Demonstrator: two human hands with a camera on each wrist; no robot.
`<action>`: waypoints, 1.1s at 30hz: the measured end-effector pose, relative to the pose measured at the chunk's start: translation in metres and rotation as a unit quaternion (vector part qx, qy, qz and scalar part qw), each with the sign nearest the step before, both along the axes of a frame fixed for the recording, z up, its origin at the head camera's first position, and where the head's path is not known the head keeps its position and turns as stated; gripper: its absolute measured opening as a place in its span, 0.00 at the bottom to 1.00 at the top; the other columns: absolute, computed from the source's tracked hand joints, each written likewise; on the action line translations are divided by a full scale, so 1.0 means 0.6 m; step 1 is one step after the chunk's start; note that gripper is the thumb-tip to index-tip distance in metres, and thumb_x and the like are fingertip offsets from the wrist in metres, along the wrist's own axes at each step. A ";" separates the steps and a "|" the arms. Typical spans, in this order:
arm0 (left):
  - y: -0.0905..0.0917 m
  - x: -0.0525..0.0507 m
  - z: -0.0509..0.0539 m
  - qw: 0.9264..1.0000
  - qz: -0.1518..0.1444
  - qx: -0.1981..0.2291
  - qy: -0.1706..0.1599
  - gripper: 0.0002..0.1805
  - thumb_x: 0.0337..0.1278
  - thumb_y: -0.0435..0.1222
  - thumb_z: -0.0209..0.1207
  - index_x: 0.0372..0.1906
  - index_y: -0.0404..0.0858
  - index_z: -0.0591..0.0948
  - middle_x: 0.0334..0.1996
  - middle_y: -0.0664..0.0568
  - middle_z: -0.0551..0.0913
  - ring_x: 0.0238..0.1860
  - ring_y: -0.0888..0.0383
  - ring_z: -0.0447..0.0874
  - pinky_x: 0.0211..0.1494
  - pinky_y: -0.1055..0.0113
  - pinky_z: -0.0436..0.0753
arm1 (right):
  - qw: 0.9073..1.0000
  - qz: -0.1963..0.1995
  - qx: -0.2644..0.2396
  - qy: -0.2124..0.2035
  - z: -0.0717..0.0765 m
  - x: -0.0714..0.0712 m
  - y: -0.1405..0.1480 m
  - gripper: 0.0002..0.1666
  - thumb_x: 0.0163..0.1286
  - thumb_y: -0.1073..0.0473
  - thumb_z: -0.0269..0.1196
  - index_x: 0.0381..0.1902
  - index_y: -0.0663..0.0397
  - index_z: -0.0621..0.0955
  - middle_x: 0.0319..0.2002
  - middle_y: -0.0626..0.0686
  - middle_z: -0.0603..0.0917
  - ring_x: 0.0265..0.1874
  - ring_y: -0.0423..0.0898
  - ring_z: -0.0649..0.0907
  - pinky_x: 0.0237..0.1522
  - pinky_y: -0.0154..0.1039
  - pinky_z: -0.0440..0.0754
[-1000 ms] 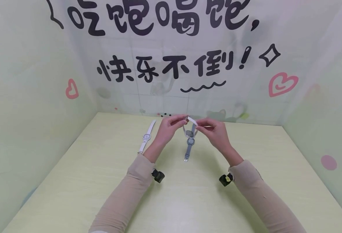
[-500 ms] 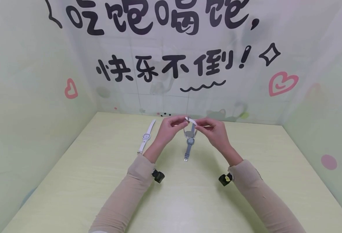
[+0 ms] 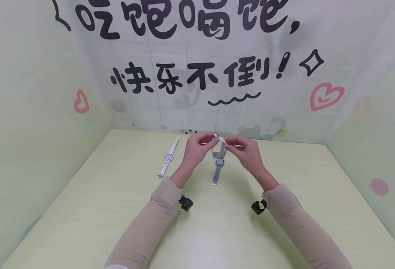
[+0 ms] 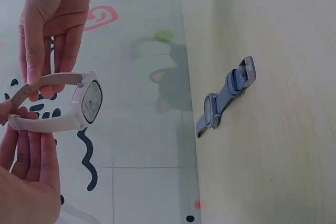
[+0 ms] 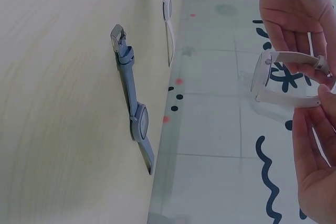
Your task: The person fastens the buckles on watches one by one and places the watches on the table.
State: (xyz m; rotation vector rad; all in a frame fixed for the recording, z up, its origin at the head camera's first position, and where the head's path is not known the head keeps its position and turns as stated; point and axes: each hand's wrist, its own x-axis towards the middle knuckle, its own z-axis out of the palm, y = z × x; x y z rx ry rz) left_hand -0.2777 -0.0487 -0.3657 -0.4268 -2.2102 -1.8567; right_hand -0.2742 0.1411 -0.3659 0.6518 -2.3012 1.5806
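Observation:
A white wristwatch (image 4: 92,102) hangs in the air between both hands, its strap bent round into a loop and its dial facing away from them. My left hand (image 3: 196,149) pinches the buckle end of the strap. The other strap end is pinched by my right hand (image 3: 246,151), seen from below in the right wrist view. Fingertips of both hands are close together, partly hiding where the strap ends meet. Below the held watch, a blue-grey wristwatch (image 3: 219,163) lies unfastened on the table. Left of my left hand lies another white wristwatch (image 3: 168,157), strap stretched out straight.
The pale wooden table (image 3: 204,231) ends at a printed back wall (image 3: 197,112), close behind the hands. Side panels (image 3: 33,130) enclose the table left and right. A small black camera (image 3: 186,203) is fixed at each sleeve cuff.
My left hand and forearm have shifted slightly right, bringing the left fingertips nearer the right ones. The held watch's case has turned a little. Both watches on the table stay put.

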 end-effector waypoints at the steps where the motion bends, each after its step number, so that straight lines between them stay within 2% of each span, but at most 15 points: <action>1: 0.001 0.000 0.001 1.000 0.004 -0.002 0.001 0.13 0.60 0.37 0.67 0.48 0.36 0.86 0.44 0.43 0.89 0.44 0.54 0.87 0.52 0.66 0.86 | 1.000 -0.001 0.001 -0.003 0.000 0.000 0.000 0.13 0.65 0.62 0.69 0.46 0.62 0.86 0.43 0.62 0.89 0.39 0.35 0.86 0.45 0.30 0.86; 8: 0.007 -0.002 0.003 0.999 0.017 -0.025 0.014 0.13 0.60 0.39 0.68 0.47 0.37 0.87 0.42 0.44 0.89 0.42 0.54 0.87 0.50 0.67 0.87 | 0.999 -0.012 0.009 -0.033 0.002 -0.003 0.002 0.17 0.66 0.63 0.68 0.52 0.62 0.83 0.49 0.62 0.88 0.44 0.40 0.85 0.51 0.38 0.86; 11: 0.008 -0.002 0.003 0.999 0.022 -0.040 0.022 0.14 0.60 0.39 0.68 0.47 0.36 0.87 0.42 0.45 0.89 0.42 0.53 0.87 0.51 0.67 0.87 | 0.999 -0.019 0.009 -0.033 0.007 -0.002 0.004 0.18 0.66 0.63 0.68 0.53 0.63 0.83 0.49 0.62 0.87 0.48 0.46 0.85 0.52 0.36 0.85; 16: 0.010 -0.004 0.001 0.998 0.030 -0.054 0.033 0.15 0.59 0.38 0.68 0.48 0.34 0.87 0.41 0.44 0.89 0.42 0.52 0.88 0.51 0.66 0.87 | 1.000 -0.018 0.009 0.005 0.026 -0.002 0.002 0.17 0.66 0.63 0.68 0.51 0.64 0.83 0.49 0.62 0.87 0.51 0.54 0.86 0.50 0.30 0.85; 25: 0.014 -0.005 -0.003 0.995 0.042 -0.076 0.042 0.12 0.59 0.37 0.68 0.46 0.39 0.88 0.39 0.46 0.90 0.40 0.55 0.88 0.48 0.68 0.87 | 0.993 -0.011 0.064 0.099 0.047 -0.001 -0.009 0.11 0.65 0.65 0.68 0.44 0.64 0.85 0.43 0.61 0.88 0.46 0.54 0.88 0.50 0.43 0.87; 33: 0.019 0.002 -0.001 0.990 0.055 -0.123 0.047 0.13 0.60 0.40 0.67 0.47 0.40 0.88 0.39 0.48 0.90 0.40 0.57 0.88 0.47 0.69 0.87 | 0.984 -0.030 0.115 0.133 0.045 -0.001 -0.017 0.08 0.64 0.63 0.70 0.40 0.62 0.87 0.42 0.58 0.89 0.45 0.51 0.87 0.50 0.43 0.87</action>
